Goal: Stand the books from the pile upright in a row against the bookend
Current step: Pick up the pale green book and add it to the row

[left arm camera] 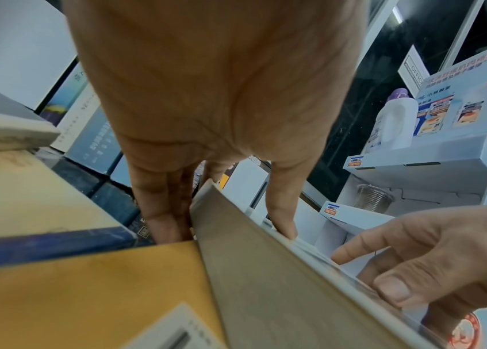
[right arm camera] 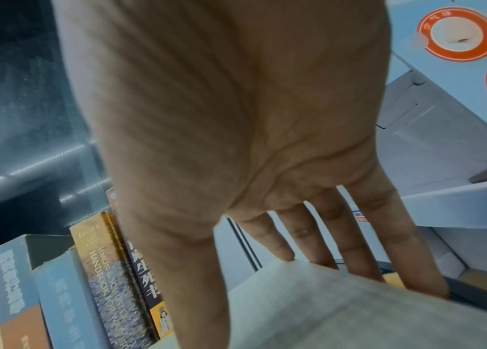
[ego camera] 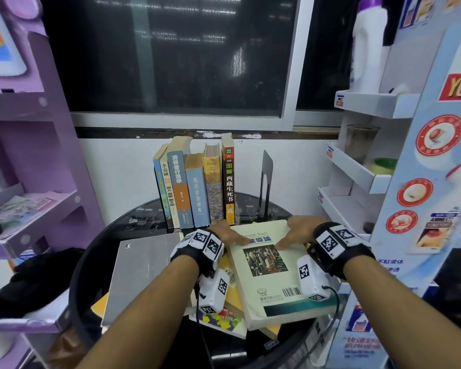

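A thick cream book [ego camera: 266, 272] lies on top of the pile at the front of the round black table [ego camera: 133, 222]. My left hand [ego camera: 228, 231] pinches its far left corner, thumb on the cover and fingers [left arm camera: 161, 212] down along the edge. My right hand [ego camera: 290, 235] grips the far right corner, thumb across the cover [right arm camera: 340, 307] and fingers [right arm camera: 355, 248] over the far edge. Behind them several books [ego camera: 197, 187] stand upright in a row. The black bookend [ego camera: 267, 171] stands to their right, with a gap between it and the last book.
A grey book [ego camera: 144, 267] and yellow books [ego camera: 234, 294] lie under and left of the cream one. A purple shelf unit [ego camera: 37, 161] flanks the table on the left, a white display rack [ego camera: 357, 169] on the right. A black cloth [ego camera: 37, 283] lies lower left.
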Available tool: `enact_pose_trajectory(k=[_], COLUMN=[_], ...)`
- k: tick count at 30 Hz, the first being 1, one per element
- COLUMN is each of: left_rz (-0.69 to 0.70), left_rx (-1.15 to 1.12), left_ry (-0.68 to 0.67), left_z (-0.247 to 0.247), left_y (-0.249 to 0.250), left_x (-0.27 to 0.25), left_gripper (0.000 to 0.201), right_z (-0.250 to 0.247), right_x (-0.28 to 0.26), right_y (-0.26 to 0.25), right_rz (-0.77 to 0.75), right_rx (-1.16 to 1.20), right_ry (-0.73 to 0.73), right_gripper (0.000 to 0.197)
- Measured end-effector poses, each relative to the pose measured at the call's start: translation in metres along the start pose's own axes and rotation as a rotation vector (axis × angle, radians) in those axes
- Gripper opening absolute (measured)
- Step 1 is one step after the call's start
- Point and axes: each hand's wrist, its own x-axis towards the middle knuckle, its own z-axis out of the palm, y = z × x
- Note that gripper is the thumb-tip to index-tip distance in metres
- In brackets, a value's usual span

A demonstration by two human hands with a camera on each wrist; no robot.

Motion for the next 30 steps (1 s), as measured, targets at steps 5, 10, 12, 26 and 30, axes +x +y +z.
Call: enact_pose_trajectory(k=[5, 10, 12, 26, 30], left_rz=[0.036, 0.085, 0.119, 0.237, 0.251], left_rx=[-0.011, -0.067, -0.098, -0.688, -0.913], left_ry=[0.065, 0.105, 0.121, 0.199, 0.223], left_z=[-0.002, -0.002, -0.002, -0.02, -0.032], left_y=[0.003, 0.008, 0.01, 0.027, 0.035], left_x=[-0.003, -0.003, -0.003, -0.007, -0.01], left_gripper=[0.085, 0.072, 0.073, 0.053, 0.057], right_z=[0.0, 0.001, 0.001, -0.016, -0.024], right_x=[-0.004, -0.003, -0.001, -0.009, -0.009], right_y=[-0.005, -0.006, -0.006, -0.011, -0.013], right_rz=[0.002, 0.008, 0.014, 0.02, -0.022], right_rx=[-0.008, 0.021, 0.023, 0.166, 0.334], right_ry=[0.028, 0.071, 0.081, 0.283, 0.444], right_gripper=[0.049, 0.052, 0.052, 0.057, 0.067])
